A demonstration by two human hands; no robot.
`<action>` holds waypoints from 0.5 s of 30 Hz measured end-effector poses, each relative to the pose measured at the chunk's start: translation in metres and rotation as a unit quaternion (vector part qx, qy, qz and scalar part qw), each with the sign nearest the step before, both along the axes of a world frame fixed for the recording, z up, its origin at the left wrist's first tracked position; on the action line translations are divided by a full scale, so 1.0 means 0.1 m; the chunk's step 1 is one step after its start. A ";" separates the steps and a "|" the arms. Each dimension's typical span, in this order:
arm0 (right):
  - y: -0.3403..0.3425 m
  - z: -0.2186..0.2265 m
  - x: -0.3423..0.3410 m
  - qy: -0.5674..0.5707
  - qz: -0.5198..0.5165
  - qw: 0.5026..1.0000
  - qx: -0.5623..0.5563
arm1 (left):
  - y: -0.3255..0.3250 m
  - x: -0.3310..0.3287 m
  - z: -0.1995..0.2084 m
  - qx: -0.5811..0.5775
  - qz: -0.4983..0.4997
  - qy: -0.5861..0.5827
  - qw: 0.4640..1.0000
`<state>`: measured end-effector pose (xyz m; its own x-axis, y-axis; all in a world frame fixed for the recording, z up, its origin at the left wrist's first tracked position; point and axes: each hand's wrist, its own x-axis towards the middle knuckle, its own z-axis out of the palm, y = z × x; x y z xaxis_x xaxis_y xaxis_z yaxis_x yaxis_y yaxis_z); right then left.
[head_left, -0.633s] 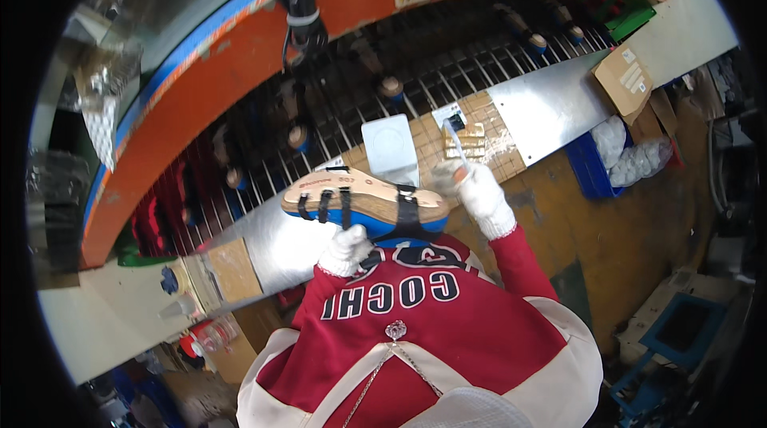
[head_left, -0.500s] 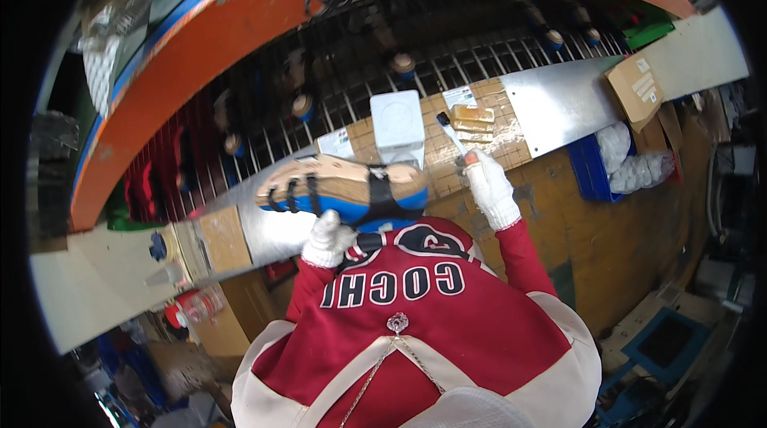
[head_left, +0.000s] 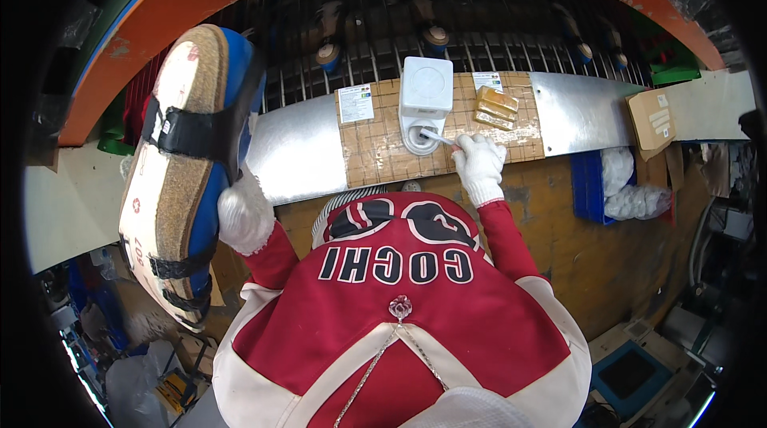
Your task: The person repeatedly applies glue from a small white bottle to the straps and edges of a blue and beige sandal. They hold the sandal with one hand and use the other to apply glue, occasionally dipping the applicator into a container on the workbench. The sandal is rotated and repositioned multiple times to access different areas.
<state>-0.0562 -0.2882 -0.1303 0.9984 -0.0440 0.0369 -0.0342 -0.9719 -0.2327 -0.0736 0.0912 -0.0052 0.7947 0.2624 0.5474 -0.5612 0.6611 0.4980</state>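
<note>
My left hand (head_left: 246, 214), in a white knit glove, is closed on the side of a strapped sandal (head_left: 185, 140) on a blue shoe last. The sandal stands nearly upright at the left, close to the camera, with its pale and brown underside showing and black straps across it. My right hand (head_left: 481, 163), gloved in white too, grips the pale handle of a brush (head_left: 438, 138). The brush's head dips into the round cup at the foot of a white plastic dispenser (head_left: 426, 91), so its bristles are hidden.
Two amber blocks (head_left: 495, 107) lie on the brown-covered middle of the bench, between metal plates (head_left: 297, 144). Behind runs a rack of rods (head_left: 375, 52) carrying more shoes. A cardboard box (head_left: 650, 122) sits at the right, above a blue bin (head_left: 589, 186) with plastic bags.
My left hand has swung the sandal left and up toward the camera, turning it from lying sideways to nearly upright. My right hand has brought the brush from beside the amber blocks into the dispenser's cup.
</note>
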 end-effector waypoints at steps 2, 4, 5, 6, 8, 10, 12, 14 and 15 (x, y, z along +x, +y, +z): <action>0.04 -0.02 0.03 -0.014 0.005 1.000 -0.013 | 0.00 -0.01 -0.02 0.023 0.019 0.011 1.000; 0.06 -0.03 0.04 -0.034 0.015 0.999 -0.023 | -0.03 -0.01 -0.04 0.045 0.033 0.024 0.998; 0.07 -0.04 0.03 -0.042 0.021 0.999 -0.027 | -0.05 0.00 -0.05 0.056 0.040 0.032 0.997; 0.07 -0.04 0.03 -0.051 0.028 0.998 -0.031 | -0.06 0.02 -0.05 0.069 0.045 0.038 0.996; 0.07 -0.03 0.01 -0.040 0.034 0.998 -0.041 | -0.10 0.05 -0.07 0.092 0.062 0.049 0.993; 0.05 -0.02 0.00 -0.034 0.035 0.998 -0.028 | -0.15 0.09 -0.10 0.116 0.079 0.056 0.989; 0.04 -0.01 -0.01 -0.029 0.027 0.999 0.006 | -0.19 0.12 -0.10 0.140 0.101 0.060 0.983; 0.04 -0.03 0.00 -0.038 0.031 0.999 -0.023 | -0.25 0.14 -0.12 0.166 0.126 0.061 0.976; 0.04 -0.03 0.01 -0.043 0.031 0.998 -0.039 | -0.27 0.15 -0.12 0.179 0.139 0.062 0.972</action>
<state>-0.0552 -0.2840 -0.1338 0.9920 0.0244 0.1235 0.0438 -0.9867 -0.1565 -0.0586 0.0641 -0.0171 0.7856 0.2863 0.5485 -0.6150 0.2639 0.7431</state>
